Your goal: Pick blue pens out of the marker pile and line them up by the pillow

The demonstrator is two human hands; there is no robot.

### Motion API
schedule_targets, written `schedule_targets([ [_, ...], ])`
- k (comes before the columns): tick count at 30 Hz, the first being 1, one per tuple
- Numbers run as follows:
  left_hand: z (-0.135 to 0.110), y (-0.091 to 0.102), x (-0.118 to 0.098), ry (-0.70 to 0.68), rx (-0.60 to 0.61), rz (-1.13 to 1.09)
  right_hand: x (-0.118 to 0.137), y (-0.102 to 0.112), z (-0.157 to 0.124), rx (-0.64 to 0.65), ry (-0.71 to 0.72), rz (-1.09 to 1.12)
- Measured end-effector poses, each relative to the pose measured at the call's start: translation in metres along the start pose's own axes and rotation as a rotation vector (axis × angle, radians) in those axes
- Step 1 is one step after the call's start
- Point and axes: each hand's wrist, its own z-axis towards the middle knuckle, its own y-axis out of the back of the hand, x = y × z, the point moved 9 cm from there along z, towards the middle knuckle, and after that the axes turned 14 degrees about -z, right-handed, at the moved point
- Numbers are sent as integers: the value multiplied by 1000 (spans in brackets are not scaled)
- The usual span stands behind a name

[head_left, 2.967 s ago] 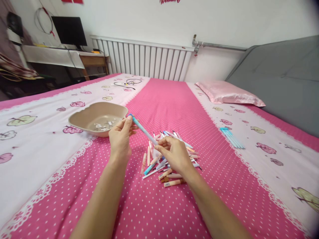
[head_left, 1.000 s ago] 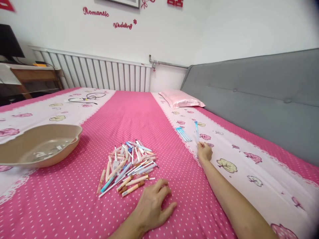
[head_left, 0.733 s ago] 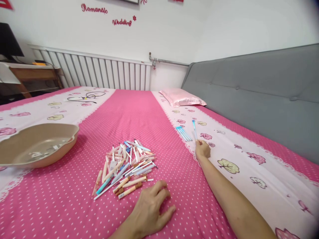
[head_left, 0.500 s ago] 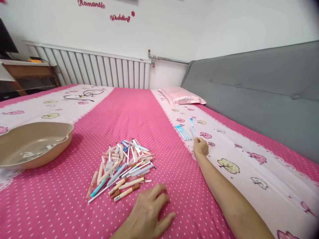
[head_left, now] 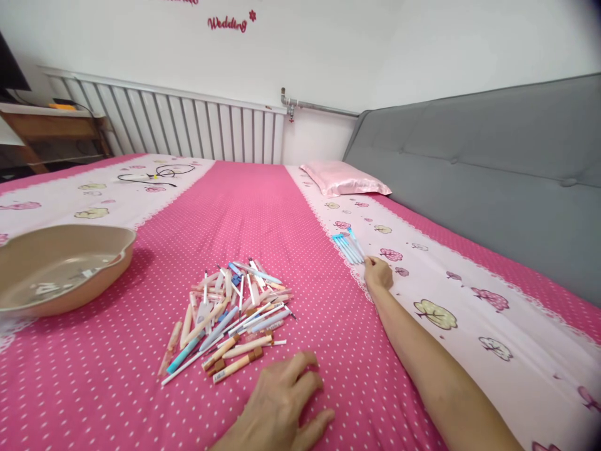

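My right hand (head_left: 378,273) pinches the near end of a slim pen (head_left: 355,240) with a blue tip. That pen slants right beside a row of several matching blue-topped pens (head_left: 346,248) on the pale floral strip of the bedspread. My left hand (head_left: 286,398) rests on the pink dotted cloth, fingers spread and loosely curved, holding nothing. Just beyond it, to the left, lies a jumbled heap of pens (head_left: 230,316) in white, peach, pink, blue and teal, some with brown caps. Fingertips of the right hand are partly hidden.
At the left sits a beige basin (head_left: 94,241) with small pale pieces inside. A black cable (head_left: 164,174) lies on the far left of the bed. A pink pillow (head_left: 345,178) rests by the grey headboard (head_left: 488,138). Behind the bed stands a white radiator (head_left: 188,125).
The pen in my right hand has come down and tilted left, closer to the row of blue-topped pens. My left hand stays nearly where it was; the whole view has shifted slightly.
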Motion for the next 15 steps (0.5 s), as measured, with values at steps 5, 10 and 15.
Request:
schedule_targets([
  [5, -1, 0, -1, -7, -6, 6, 0, -1, 0, 10, 1, -17],
  [10, -1, 0, 0, -7, -7, 1, 0, -2, 0, 13, -2, -23],
  [15, -1, -1, 0, -5, 4, -1, 1, -1, 0, 11, 7, -23],
])
